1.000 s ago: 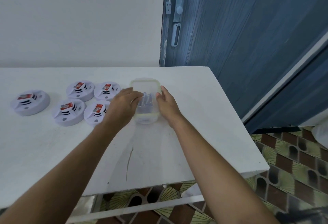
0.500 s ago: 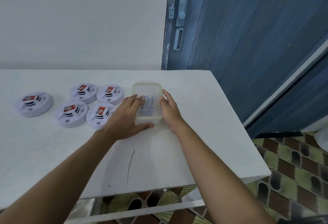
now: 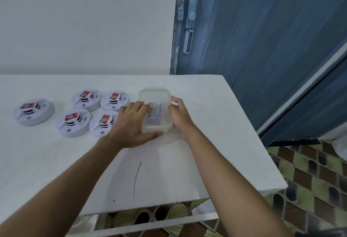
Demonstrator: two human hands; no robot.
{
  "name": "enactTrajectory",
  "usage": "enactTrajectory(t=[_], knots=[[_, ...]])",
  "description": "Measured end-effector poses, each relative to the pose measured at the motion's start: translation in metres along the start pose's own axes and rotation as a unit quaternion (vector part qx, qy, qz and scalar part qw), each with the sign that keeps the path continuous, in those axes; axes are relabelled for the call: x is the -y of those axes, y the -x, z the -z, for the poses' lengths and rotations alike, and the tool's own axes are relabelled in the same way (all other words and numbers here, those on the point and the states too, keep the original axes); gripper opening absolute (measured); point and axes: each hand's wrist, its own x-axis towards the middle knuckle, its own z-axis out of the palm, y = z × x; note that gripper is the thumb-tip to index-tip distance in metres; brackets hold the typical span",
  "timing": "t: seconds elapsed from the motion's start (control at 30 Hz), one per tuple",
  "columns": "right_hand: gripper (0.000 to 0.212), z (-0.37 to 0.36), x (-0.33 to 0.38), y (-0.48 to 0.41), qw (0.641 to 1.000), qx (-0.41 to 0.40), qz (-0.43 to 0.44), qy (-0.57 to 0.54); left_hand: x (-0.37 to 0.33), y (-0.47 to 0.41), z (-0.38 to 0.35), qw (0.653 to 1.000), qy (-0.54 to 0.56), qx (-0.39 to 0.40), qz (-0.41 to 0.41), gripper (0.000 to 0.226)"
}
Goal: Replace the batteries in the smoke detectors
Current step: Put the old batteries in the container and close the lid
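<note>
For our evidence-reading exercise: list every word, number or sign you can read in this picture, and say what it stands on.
Nothing is legible.
Red labels on the five round white plastic smoke detectors: print too blurred to read.
Clear lidded plastic box: no lettering visible.

We see 5 round white smoke detectors (image 3: 73,122) lying flat on the left part of the white table (image 3: 206,114), each with a red-labelled battery (image 3: 71,117) showing in a slot on its upper face. 4 sit close together, 2 by 2, and the 5th detector (image 3: 32,112) lies apart, further left. Just right of the cluster stands a clear container (image 3: 155,96) with a pale green rim, lid on, with greyish batteries (image 3: 155,113) blurred inside
</note>
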Motion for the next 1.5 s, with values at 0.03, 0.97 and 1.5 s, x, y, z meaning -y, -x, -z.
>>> enactTrajectory(t=[0.03,0.97,1.5], knots=[[0.042,0.001,0.003,-0.002,1.000,-0.001,-0.013,-0.006,-0.001,-0.004,0.003,1.000,0.008,-0.012,0.004,0.071],[0.036,-0.015,0.008,-0.036,0.994,-0.053,0.041,0.087,0.021,-0.112,-0.024,0.967,0.112,0.113,0.199,0.060],[0.034,-0.017,0.008,-0.036,0.993,-0.059,0.037,0.090,0.013,-0.111,-0.016,0.968,0.095,0.109,0.206,0.047]])
